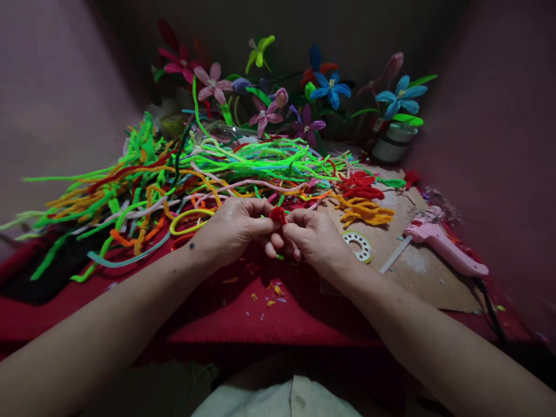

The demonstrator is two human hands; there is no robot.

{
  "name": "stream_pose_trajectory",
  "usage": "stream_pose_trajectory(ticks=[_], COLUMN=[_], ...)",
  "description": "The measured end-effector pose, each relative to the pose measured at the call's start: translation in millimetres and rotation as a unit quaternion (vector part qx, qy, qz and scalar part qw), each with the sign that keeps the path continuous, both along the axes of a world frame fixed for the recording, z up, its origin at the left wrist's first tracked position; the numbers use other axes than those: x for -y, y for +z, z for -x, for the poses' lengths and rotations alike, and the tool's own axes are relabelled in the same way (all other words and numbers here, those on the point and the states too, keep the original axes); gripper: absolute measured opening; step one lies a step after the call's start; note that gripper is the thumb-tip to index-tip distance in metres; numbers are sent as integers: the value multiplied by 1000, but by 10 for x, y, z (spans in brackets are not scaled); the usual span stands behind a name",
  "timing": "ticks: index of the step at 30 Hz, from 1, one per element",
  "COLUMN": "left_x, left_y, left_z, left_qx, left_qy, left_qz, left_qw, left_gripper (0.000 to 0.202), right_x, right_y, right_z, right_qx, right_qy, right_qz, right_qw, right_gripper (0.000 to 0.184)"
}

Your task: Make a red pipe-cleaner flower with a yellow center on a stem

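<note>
My left hand point(234, 227) and right hand point(320, 238) pinch a red fuzzy piece point(277, 215) above a red cloth point(313, 315)

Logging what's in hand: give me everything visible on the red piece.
The red piece is small and deep red, with a soft, fuzzy look. Its visible top looks rounded; the rest is covered, so its full shape and any ends can't be told. The person's left grip and right grip pinch it from either side, both touching it. In view, it shows in front of the heap of stems.
</note>
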State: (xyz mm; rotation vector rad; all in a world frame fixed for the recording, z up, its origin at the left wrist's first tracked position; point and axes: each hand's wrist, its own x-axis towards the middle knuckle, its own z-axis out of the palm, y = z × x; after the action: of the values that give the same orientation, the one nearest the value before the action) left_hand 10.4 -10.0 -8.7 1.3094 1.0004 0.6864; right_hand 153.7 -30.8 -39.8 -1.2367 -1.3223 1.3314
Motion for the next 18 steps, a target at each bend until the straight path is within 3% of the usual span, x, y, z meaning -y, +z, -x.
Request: stream_pose_trajectory(ticks=[6,11,18], left_x=[-82,-153,-84], left_y=[-8,-43,-20], left_z=[48,114,108], left_qx=[44,55,-14], left_qy=[-9,-14,12], left_qz=[49,69,-76], left_qw=[998,996,997], left_gripper=[4,3,13], right_x=[4,18,41], right_y=[16,4,12], right_z=[-13,-18,4], right_qx=[-87,-89,-62], right_qy=[32,63,14], right_qz=[16,-9,1], right_qw=[996,994,998], right_gripper=[9,13,18])
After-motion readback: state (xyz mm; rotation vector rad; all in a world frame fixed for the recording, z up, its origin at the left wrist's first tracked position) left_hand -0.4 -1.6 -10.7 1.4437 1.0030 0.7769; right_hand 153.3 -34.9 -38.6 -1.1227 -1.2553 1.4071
